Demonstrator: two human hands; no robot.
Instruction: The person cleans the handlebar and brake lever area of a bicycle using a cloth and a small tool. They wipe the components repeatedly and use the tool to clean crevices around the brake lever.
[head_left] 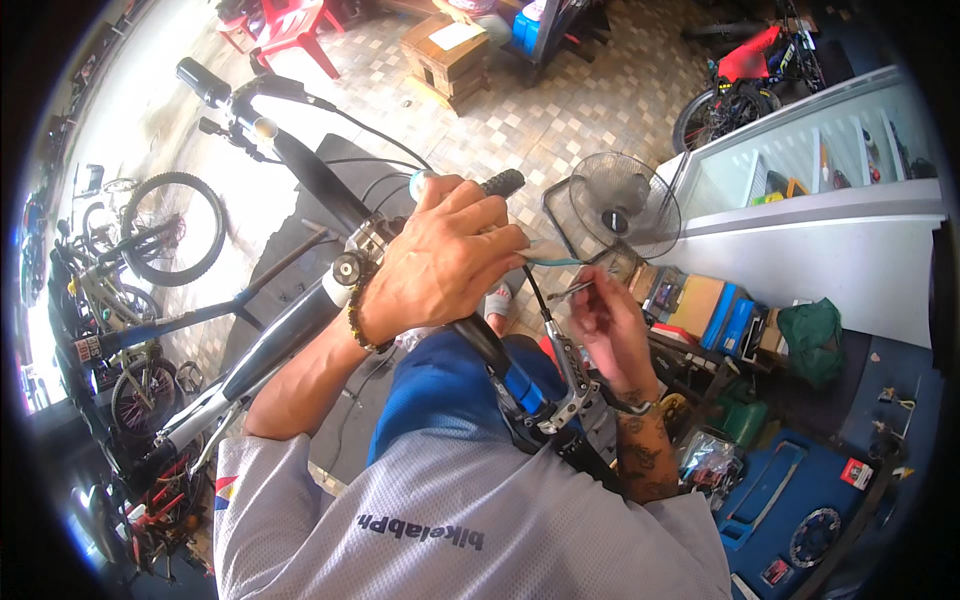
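Observation:
My left hand [450,250], with a beaded bracelet at the wrist, is closed above the bicycle's stem and handlebar [318,180]. A pale, teal-edged thing [550,255] sticks out past its fingers; its kind is unclear. To the right, my right hand [612,325] pinches a small, thin metal piece [570,291], blurred at its tip. Just below that piece, a black cable or hose [537,290] runs down to the silver brake lever [576,385] on the bar. The dark frame tube [275,345] slants down to the left under my left forearm.
A standing fan [615,215] and a glass display case [800,165] are beyond my right hand. Tools and boxes crowd a blue bench [770,490] at right. A blue-and-black stand arm [190,310] and several bicycles [172,230] are at left, a wooden box [445,60] ahead.

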